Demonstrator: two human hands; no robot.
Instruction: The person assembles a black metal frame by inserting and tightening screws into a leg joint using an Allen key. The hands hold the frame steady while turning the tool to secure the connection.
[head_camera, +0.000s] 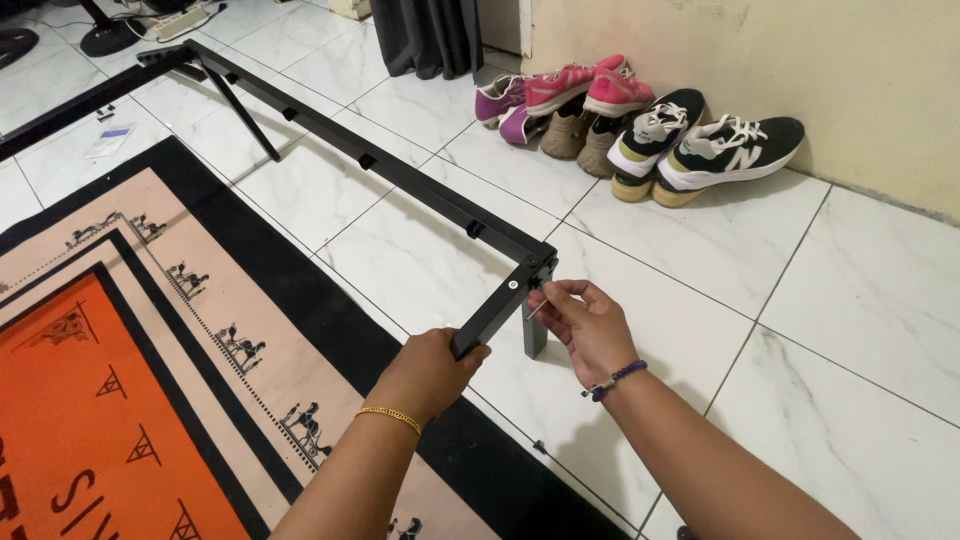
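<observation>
Fingers of the right hand (590, 325) pinch a small metal key (537, 307) whose tip sits at the corner of a black metal frame (400, 175), just beside a silver bolt head (512, 285). The left hand (432, 370) is wrapped shut around the short bar (495, 315) that runs out from that same corner, holding its free end. A short leg (535, 335) drops from the corner to the white tiled floor (800, 330). From the corner the long rail stretches away to the upper left, with small brackets along it. An orange, beige and black rug (150, 380) lies under the left forearm. Several pairs of shoes (640, 115) are lined up against the wall (800, 60), well apart from the hands.
</observation>
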